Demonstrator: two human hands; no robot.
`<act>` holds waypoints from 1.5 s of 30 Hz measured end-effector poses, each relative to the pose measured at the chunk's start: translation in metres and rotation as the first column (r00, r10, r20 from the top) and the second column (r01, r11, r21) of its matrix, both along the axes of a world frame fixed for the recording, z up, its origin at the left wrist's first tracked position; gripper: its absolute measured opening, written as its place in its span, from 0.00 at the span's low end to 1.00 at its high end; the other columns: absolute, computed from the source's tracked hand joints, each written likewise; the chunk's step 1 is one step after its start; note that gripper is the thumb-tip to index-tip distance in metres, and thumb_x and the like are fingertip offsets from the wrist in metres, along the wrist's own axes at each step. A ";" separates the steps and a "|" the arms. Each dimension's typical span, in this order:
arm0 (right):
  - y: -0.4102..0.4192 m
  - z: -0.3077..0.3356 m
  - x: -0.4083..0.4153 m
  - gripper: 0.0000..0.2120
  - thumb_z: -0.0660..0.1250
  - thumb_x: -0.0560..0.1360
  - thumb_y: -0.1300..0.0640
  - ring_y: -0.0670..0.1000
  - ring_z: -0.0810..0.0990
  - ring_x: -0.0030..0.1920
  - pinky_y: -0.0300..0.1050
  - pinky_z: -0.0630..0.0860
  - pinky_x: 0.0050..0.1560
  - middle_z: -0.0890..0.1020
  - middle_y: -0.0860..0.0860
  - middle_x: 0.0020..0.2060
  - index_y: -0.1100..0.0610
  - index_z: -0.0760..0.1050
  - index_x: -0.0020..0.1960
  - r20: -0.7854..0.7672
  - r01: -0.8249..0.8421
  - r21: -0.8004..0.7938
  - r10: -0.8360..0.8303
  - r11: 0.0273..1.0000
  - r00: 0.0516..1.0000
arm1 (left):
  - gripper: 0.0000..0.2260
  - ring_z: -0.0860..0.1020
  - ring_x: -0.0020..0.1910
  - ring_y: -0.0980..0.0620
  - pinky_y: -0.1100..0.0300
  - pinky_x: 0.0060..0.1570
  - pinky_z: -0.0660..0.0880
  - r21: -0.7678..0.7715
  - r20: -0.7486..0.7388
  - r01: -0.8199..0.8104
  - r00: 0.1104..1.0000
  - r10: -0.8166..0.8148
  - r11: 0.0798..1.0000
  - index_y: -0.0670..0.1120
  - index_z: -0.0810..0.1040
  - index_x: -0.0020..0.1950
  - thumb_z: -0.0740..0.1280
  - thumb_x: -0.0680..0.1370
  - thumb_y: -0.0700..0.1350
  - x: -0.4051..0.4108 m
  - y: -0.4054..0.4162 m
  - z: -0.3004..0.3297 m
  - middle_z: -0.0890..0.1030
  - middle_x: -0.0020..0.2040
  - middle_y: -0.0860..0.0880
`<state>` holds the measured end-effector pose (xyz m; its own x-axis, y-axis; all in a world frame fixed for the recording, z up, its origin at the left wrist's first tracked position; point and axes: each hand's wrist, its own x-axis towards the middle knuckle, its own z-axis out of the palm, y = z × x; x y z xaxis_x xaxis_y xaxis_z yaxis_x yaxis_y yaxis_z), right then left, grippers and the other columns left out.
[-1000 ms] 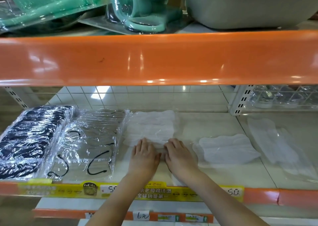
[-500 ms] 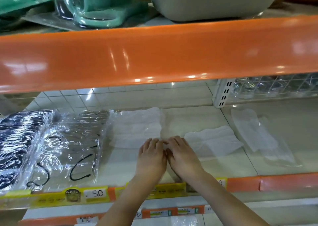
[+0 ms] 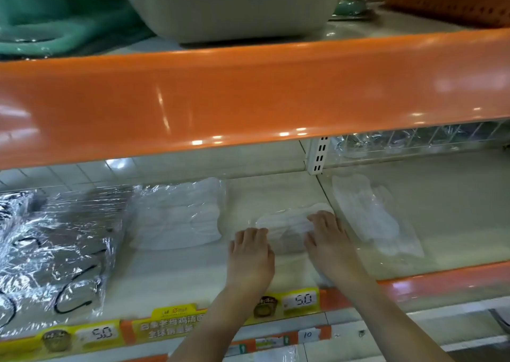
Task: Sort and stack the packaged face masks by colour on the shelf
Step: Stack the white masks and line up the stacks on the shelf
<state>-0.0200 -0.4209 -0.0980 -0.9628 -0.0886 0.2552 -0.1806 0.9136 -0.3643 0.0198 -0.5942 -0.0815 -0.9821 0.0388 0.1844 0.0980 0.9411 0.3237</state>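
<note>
On the lower shelf (image 3: 176,273) a white mask pack (image 3: 285,223) in clear film lies between my hands. My left hand (image 3: 249,254) touches its left edge with straight fingers. My right hand (image 3: 328,240) rests flat on its right end. A stack of white mask packs (image 3: 179,212) sits to the left. Further left lie clear packs with black ear loops (image 3: 63,248) and, at the frame edge, a dark pack (image 3: 11,207). Another white pack (image 3: 372,215) lies loose on the right section of the shelf.
The orange front of the upper shelf (image 3: 248,94) hangs low over the work area. On it stand a grey tub (image 3: 234,5) and green packaged goods (image 3: 55,16). Yellow price strips (image 3: 171,325) line the shelf's front edge. A white upright post (image 3: 317,154) divides the shelf.
Both hands have moved right, from the front of the white stack to the single white pack. The view has shifted right and closer.
</note>
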 end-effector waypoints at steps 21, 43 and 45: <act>0.010 -0.009 -0.001 0.20 0.78 0.61 0.54 0.62 0.78 0.48 0.54 0.78 0.44 0.79 0.58 0.49 0.59 0.79 0.51 -0.123 -0.034 0.122 0.049 0.992 0.991 | 0.19 0.74 0.59 0.45 0.57 0.57 0.66 0.371 0.181 -0.260 0.962 0.206 0.892 0.42 0.67 0.69 0.57 0.79 0.44 -0.025 0.017 0.003 0.77 0.58 0.44; 0.027 0.017 -0.013 0.14 0.70 0.74 0.52 0.50 0.78 0.52 0.41 0.73 0.50 0.79 0.44 0.48 0.51 0.73 0.58 0.231 0.156 -0.770 0.043 0.619 0.972 | 0.17 0.79 0.39 0.57 0.64 0.39 0.74 0.879 0.191 -0.178 0.981 0.016 0.443 0.47 0.82 0.47 0.71 0.61 0.51 -0.007 -0.025 0.054 0.83 0.40 0.52; 0.026 0.029 -0.014 0.04 0.70 0.75 0.54 0.48 0.80 0.40 0.47 0.74 0.44 0.82 0.44 0.39 0.50 0.77 0.49 0.280 0.138 -0.781 0.145 0.608 0.949 | 0.21 0.78 0.38 0.56 0.62 0.37 0.73 0.865 0.185 -0.205 0.979 0.089 0.458 0.44 0.81 0.45 0.70 0.58 0.55 -0.007 -0.034 0.051 0.82 0.38 0.52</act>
